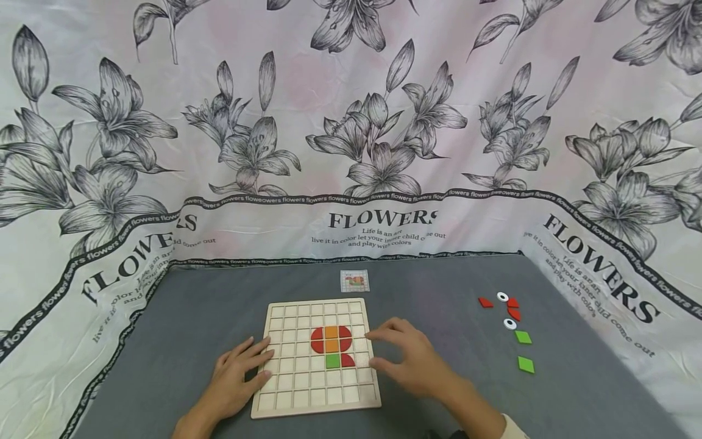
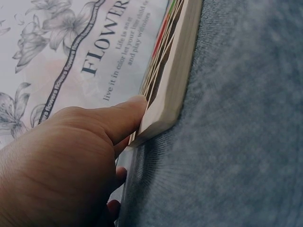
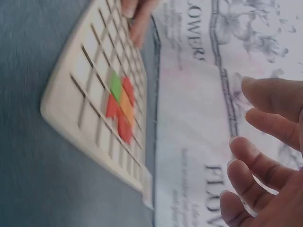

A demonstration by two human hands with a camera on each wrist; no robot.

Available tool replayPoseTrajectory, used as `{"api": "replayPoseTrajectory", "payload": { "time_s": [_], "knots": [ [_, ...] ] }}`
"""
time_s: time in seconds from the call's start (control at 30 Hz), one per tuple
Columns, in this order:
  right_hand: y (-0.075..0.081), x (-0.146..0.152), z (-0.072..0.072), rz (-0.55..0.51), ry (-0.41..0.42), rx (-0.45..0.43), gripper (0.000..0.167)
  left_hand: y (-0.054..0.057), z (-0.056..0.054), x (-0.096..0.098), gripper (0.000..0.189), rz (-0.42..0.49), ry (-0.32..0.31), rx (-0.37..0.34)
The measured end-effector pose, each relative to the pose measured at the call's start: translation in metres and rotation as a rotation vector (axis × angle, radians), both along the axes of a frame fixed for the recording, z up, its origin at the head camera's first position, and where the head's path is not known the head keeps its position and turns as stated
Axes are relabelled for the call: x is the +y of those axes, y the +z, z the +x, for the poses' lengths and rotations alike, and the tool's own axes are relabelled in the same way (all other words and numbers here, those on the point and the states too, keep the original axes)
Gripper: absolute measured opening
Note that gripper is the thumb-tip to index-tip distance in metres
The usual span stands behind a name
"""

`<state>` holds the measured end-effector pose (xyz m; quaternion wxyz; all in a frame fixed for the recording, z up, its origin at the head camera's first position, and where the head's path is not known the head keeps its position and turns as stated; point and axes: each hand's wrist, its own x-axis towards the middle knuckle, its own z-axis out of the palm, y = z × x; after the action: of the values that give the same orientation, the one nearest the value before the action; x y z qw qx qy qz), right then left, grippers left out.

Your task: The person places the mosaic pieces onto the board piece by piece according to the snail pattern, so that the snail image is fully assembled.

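A pale wooden grid board (image 1: 318,397) lies in front of me on the grey cloth. Set into its cells are orange squares (image 1: 331,346), a green square (image 1: 333,361) and several red rounded-corner pieces (image 1: 348,360). My left hand (image 1: 236,378) rests at the board's left edge, fingers extended over the rim; in the left wrist view its thumb (image 2: 125,116) touches the board's side. Just off the right edge is my right hand (image 1: 411,360), its fingers loosely bent and apart. Nothing sits between those fingers in the right wrist view.
Loose pieces lie to the right: red ones (image 1: 485,302), two white rings (image 1: 510,324) and two green squares (image 1: 526,364). Beyond the board's far edge is a small printed card (image 1: 354,288). A flower-printed curtain (image 1: 378,238) borders the table at the back and sides.
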<state>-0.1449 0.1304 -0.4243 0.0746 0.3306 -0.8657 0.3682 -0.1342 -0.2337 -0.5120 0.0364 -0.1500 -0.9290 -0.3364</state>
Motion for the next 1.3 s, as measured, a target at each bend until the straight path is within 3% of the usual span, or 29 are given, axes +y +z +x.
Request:
{"api": "replayPoseTrajectory", "payload": {
  "time_s": [0.3, 0.67, 0.83, 1.1, 1.3],
  "knots": [
    [0.021, 0.066, 0.008, -0.020, -0.055, 0.115, 0.044, 0.001, 0.001, 0.001, 0.043, -0.003, 0.001, -0.006],
    [0.021, 0.160, 0.001, -0.006, -0.152, 0.145, 0.058, 0.004, 0.002, 0.002, 0.043, -0.006, 0.006, -0.037],
    [0.012, 0.195, -0.002, -0.008, -0.223, 0.094, 0.054, 0.006, 0.003, 0.002, 0.044, -0.003, 0.004, -0.040],
    [-0.015, 0.241, -0.005, 0.020, -0.318, -0.037, 0.049, 0.006, 0.003, 0.002, 0.044, -0.005, 0.005, -0.044],
    [-0.036, 0.260, -0.008, 0.118, -0.379, -0.170, 0.050, 0.003, 0.001, 0.001, 0.045, -0.007, -0.001, -0.032]
  ]
}}
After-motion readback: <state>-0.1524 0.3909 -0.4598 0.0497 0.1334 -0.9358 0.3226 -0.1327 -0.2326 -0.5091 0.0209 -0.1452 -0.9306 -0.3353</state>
